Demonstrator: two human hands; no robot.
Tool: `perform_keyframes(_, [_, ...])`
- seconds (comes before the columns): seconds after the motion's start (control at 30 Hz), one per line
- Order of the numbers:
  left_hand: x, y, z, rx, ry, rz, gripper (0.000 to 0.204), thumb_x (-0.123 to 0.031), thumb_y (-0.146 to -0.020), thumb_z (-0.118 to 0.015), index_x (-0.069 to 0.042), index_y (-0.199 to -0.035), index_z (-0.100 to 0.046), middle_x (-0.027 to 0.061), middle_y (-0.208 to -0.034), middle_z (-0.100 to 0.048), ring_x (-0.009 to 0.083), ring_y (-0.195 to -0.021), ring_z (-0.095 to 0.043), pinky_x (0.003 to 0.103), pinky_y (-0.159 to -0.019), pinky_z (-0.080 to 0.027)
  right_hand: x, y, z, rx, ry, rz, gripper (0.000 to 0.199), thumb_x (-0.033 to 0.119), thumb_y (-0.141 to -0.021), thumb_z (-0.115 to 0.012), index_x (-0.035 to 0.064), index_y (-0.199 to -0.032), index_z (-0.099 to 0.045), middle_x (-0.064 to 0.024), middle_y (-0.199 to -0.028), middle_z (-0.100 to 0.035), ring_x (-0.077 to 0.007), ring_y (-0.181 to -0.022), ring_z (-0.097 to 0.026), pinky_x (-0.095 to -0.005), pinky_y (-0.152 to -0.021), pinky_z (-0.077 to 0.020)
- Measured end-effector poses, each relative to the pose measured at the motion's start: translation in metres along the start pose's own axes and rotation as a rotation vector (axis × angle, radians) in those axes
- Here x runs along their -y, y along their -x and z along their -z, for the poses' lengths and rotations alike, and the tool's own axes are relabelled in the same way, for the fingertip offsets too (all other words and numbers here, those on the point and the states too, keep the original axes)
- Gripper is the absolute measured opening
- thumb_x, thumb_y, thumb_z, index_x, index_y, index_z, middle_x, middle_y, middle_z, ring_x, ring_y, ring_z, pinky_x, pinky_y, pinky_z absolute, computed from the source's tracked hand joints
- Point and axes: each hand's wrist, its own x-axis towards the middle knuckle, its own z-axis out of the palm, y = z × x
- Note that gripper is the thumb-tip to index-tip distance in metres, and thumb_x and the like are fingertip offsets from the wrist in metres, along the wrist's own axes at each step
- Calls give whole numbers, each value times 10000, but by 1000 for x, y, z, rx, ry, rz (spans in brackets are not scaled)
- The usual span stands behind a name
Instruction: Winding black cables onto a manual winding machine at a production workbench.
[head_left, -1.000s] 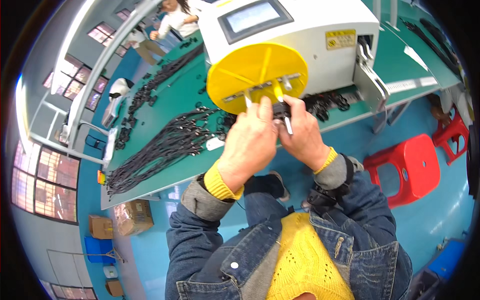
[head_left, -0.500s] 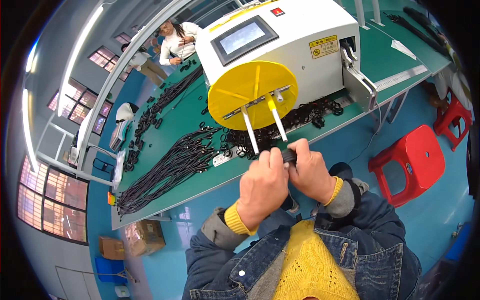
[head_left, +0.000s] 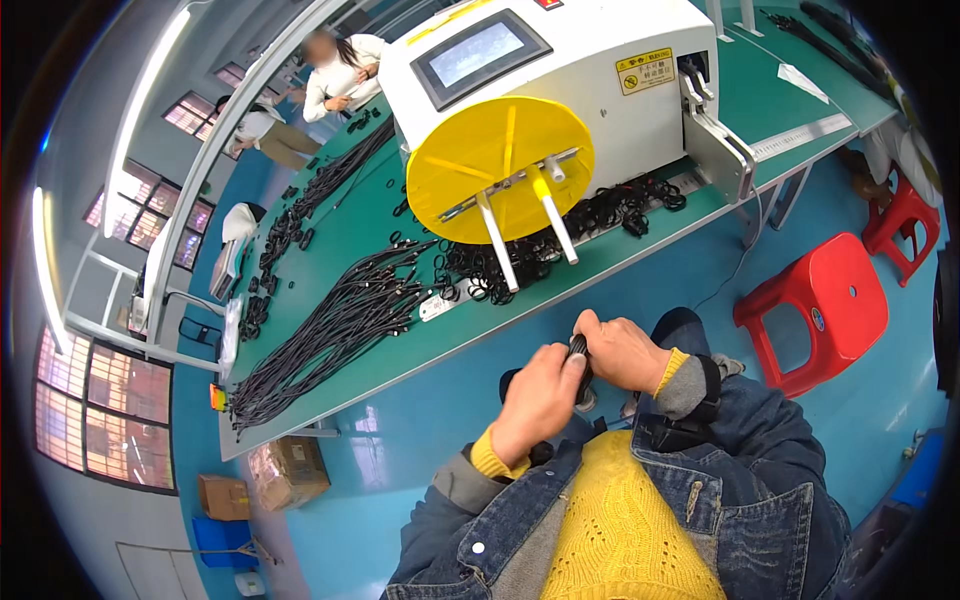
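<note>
Both of my hands grip one small coil of black cable in front of my body, below the table edge. My left hand is closed round its left side, thumb on top. My right hand pinches the coil from the right, its fingers mostly hidden behind. Beyond my hands stands a white winding machine with a yellow disc on its front. Two bare metal rods stick out from the disc toward me.
On the green table lie a long bundle of black cables and a heap of coiled cables under the disc. Red stools stand at right. Cardboard boxes sit on the floor at left. A person in white is across the table.
My hands have drawn back from the rods, down toward my body, with the coil still held. My left hand's grip has turned, so its thumb now shows along the coil.
</note>
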Motion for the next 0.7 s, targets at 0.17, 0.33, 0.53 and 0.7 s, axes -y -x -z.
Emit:
perform_keyframes(0.17, [34, -14, -6, -125, 520, -48, 393, -267, -868, -524, 50, -1080, -429, 171, -963, -546, 319, -920, -547, 384, -833, -429, 9, 1, -8, -2, -130, 53, 246, 40, -713, -538, -19, -897, -385, -207, -596, -560, -375, -582, -577, -453, -522, -457])
perform_keyframes(0.33, [41, -17, -31, 46, 844, -25, 529, -338, -853, -573, 66, -1145, -395, 127, -1046, -538, 218, -962, -536, 340, -826, -448, 11, -2, -11, 27, -210, 102, 252, 33, -706, -543, -21, -903, -396, -207, -612, -564, -377, -603, -577, -454, -530, -454])
perform_keyframes(0.53, [22, -13, -8, 384, 953, 225, 597, -373, -811, -629, 44, -1163, -388, 120, -1011, -542, 166, -824, -579, 305, -642, -516, 5, 5, -11, 226, -120, 14, 317, 71, -671, -603, -7, -903, -401, -189, -637, -571, -375, -613, -578, -437, -517, -449])
perform_keyframes(0.7, [14, -10, 0, 555, 1019, 353, 400, -290, -826, -614, -29, -1085, -457, 73, -876, -555, 134, -677, -573, 232, -499, -484, -3, 7, -15, 262, -15, -34, 342, 173, -676, -608, -20, -885, -418, -184, -634, -591, -366, -604, -590, -442, -525, -458])
